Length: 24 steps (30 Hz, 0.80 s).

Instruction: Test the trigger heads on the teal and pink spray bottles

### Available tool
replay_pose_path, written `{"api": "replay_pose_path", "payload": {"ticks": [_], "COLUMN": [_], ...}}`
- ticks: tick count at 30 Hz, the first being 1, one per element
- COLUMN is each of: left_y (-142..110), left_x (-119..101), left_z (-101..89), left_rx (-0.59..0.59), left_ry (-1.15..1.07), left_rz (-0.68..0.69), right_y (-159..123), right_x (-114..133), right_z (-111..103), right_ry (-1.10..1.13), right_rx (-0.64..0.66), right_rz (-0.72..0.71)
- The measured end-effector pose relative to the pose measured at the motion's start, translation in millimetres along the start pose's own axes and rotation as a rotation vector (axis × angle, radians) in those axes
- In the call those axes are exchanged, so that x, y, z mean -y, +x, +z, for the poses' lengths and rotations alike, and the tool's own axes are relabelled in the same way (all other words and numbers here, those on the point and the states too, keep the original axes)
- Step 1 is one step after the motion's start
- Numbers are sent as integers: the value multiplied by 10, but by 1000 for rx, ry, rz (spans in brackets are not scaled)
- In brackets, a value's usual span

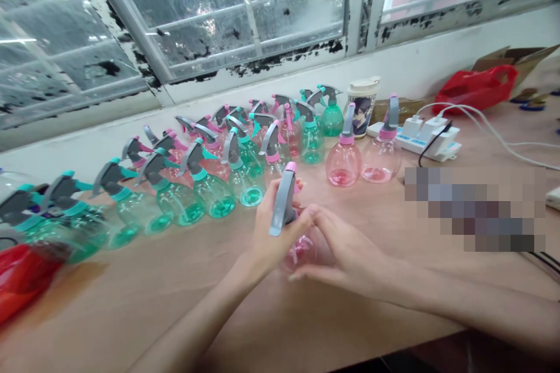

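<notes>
A pink spray bottle [301, 249] with a grey and pink trigger head is between my two hands, over the front middle of the table. My left hand [273, 233] is closed round the neck below the spray head. Wrapped about the right side of the clear pink body is my right hand [345, 245], its thumb and fingers curved round it. Behind my hands stands another pink spray bottle [273, 166]. Two more pink bottles, one of them a pink spray bottle [343, 157], stand to the right, upright and close together.
Several green spray bottles [188, 201] line the table [175, 297] on the left, with more pink and green ones behind. A paper cup [361, 108], a power strip [429, 134] with cables and a red plastic bag [476, 90] are at the back right. Another red bag [26, 280] lies at left.
</notes>
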<state>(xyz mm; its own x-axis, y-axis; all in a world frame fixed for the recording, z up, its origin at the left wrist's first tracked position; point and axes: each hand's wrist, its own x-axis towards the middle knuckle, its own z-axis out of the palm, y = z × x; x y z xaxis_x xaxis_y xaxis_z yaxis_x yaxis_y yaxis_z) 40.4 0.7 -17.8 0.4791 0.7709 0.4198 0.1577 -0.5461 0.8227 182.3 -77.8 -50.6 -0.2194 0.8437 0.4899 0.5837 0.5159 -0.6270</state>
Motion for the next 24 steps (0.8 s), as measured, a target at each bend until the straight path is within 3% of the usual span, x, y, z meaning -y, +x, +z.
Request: {"api": "replay_pose_path", "payload": {"ticks": [7,12,17,24], "left_y": [62,-162,-408,-501], "left_x": [-87,134,443,515], "left_z": [144,86,-40,-75], "left_rx": [95,207,288,349], "left_ry": [32,110,440,610], "left_rz": [9,32,1,77], "right_y": [-5,-6,230,628], "right_x": [-34,-163,-402,-671], "right_z": [-176,-353,-537,-589], "right_ry": [-59,-266,-543,-646], "right_rx": [-44,-96,-118,-42], "right_rz": [94,99,152,174]}}
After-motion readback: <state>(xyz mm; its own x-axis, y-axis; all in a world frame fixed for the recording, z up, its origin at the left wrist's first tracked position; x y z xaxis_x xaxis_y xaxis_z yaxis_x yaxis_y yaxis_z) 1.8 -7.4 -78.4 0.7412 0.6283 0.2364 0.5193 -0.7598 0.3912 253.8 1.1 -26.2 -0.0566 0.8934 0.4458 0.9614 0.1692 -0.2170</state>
